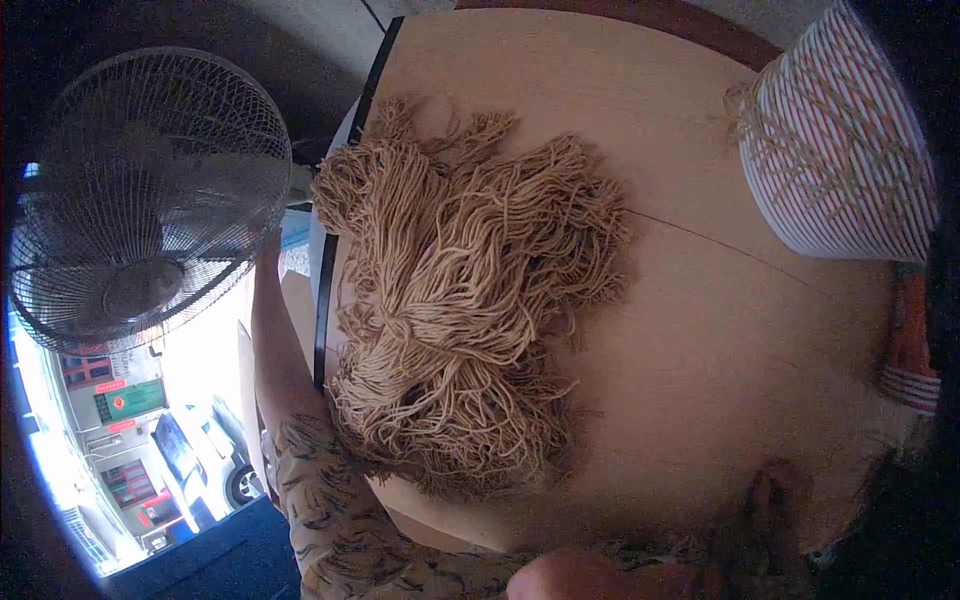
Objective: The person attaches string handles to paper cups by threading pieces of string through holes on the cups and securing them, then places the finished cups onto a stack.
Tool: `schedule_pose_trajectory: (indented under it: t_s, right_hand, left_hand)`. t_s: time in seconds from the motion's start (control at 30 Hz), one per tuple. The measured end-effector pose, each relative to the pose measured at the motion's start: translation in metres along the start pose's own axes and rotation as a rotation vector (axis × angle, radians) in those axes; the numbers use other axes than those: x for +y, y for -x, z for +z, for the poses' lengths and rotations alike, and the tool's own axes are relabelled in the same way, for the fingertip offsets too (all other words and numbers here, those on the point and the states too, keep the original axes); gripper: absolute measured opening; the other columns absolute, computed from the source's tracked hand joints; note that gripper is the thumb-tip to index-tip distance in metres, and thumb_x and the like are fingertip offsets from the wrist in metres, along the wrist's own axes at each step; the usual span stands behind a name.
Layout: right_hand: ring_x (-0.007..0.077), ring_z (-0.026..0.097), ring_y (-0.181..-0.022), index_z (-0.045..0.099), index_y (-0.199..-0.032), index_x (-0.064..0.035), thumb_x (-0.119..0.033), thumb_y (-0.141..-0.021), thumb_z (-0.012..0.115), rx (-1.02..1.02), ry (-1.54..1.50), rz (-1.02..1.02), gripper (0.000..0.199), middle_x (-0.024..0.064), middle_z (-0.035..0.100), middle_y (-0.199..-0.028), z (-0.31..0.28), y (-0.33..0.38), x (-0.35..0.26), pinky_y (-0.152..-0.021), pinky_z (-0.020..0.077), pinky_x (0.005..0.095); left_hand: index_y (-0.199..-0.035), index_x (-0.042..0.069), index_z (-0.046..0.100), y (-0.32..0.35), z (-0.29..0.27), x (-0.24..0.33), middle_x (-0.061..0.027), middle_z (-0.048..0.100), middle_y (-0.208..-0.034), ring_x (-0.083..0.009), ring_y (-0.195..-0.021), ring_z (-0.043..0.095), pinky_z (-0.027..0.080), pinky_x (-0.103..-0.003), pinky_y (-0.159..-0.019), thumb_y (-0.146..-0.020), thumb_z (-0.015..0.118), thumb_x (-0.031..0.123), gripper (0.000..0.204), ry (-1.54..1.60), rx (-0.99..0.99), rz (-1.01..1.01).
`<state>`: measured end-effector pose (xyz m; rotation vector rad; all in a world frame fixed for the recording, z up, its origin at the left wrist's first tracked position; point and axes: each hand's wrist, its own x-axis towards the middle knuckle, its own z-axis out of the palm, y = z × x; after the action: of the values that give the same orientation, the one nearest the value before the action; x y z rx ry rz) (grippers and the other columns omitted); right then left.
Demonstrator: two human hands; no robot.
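A large heap of tan cord (pixel 440 260), gathered near its middle into a knot-like cinch with loose, frayed ends, lies on a light wooden tabletop (pixel 690 330). My left forearm, in a patterned sleeve (pixel 330 500), passes along the table's left edge toward a standing fan. My left hand (pixel 268 242) is beside the fan's guard, its fingers not visible. At the lower edge is a blurred, skin-coloured shape (pixel 560 577), with a dim rounded shape (pixel 780 490) to its right. One of them may be my right hand, but its fingers cannot be made out. Neither shape touches the cord.
A wire-guarded fan (pixel 150 200) stands at the left, close to the table's black edging (pixel 328 290). A white-and-red striped container (pixel 835 150), with tan cord strands hanging over it, is at the right. A bright opening at lower left shows a parked white vehicle (pixel 200 465).
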<state>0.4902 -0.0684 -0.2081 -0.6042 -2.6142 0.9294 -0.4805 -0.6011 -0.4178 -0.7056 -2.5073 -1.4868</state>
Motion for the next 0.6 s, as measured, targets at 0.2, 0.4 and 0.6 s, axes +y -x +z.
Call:
schedule_pose_trajectory:
  t_s: [0.2, 0.4, 0.6]
  right_hand:
    - [0.0265, 0.062, -0.080, 0.059, -0.106, -0.0049, 0.000, -0.090, 0.061, 0.066, 0.046, 0.021, 0.016, 0.0136, 0.065, -0.089, 0.005, 0.056, 0.040, -0.079, 0.0502, 0.0377]
    - [0.0247, 0.060, -0.068, 0.060, -0.103, -0.0044, -0.007, -0.094, 0.058, -0.078, 0.011, 0.231, 0.010, 0.0117, 0.061, -0.078, 0.031, -0.060, -0.048, -0.065, 0.0504, 0.0371]
    - [0.0218, 0.055, -0.055, 0.061, -0.098, -0.0047, -0.013, -0.095, 0.057, -0.209, 0.069, 0.182, 0.009, 0.0079, 0.056, -0.067, -0.012, -0.096, -0.086, -0.052, 0.0481, 0.0359]
  left_hand:
    - [-0.125, 0.005, 0.061, -0.009, 0.014, 0.000, -0.0113, 0.066, -0.125, -0.0218, -0.110, 0.064, 0.056, -0.037, -0.084, -0.089, 0.071, 0.014, 0.039, -0.218, 0.015, 0.146]
    - [-0.140, 0.004, 0.050, 0.004, -0.009, 0.046, -0.0130, 0.050, -0.145, -0.0298, -0.126, 0.054, 0.046, -0.045, -0.107, -0.089, 0.071, 0.013, 0.056, -0.131, -0.176, 0.147]
    - [-0.145, 0.006, 0.046, 0.005, 0.022, 0.118, -0.0135, 0.048, -0.148, -0.0286, -0.135, 0.046, 0.037, -0.046, -0.115, -0.094, 0.064, 0.016, 0.055, -0.197, -0.245, 0.197]
